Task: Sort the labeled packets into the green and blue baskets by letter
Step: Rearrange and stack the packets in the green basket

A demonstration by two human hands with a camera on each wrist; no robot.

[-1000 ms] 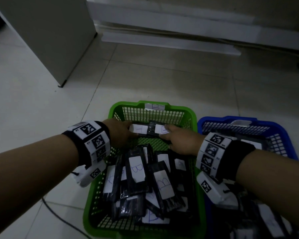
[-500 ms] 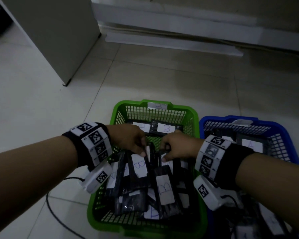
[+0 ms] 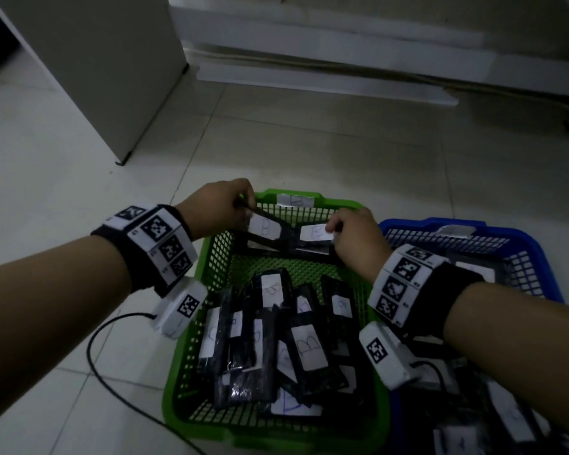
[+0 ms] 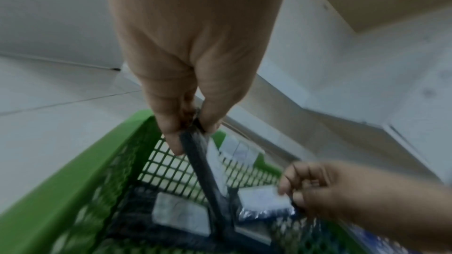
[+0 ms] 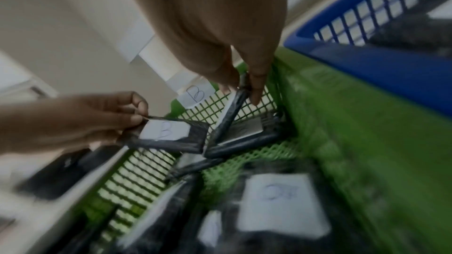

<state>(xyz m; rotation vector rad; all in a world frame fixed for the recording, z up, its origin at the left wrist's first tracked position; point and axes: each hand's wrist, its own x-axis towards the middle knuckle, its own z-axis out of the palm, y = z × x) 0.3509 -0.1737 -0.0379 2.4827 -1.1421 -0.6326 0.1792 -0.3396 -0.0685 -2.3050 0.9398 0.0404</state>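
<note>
A green basket (image 3: pixel 211 257) with a "B" tag (image 3: pixel 293 201) on its far rim holds several black packets (image 3: pixel 306 349) with white "B" labels. Over its far end my left hand (image 3: pixel 243 205) pinches one end of a black "B" packet (image 3: pixel 263 226), which hangs tilted. My right hand (image 3: pixel 337 224) pinches a second labelled packet (image 3: pixel 316 233) beside it. The left wrist view shows the left hand (image 4: pixel 195 123) pinching its packet (image 4: pixel 208 171). The right wrist view shows the right hand (image 5: pixel 242 86) holding its packet (image 5: pixel 227 121). A blue basket (image 3: pixel 473 231) stands on the right.
Both baskets stand side by side on a pale tiled floor. A grey cabinet (image 3: pixel 96 60) rises at the back left and a white ledge (image 3: pixel 326 83) runs along the wall. A black cable (image 3: pixel 96 356) trails on the floor left of the green basket.
Half a second ago both hands were down at the pile in the green basket. Each has since lifted a packet and moved it towards the basket's far end.
</note>
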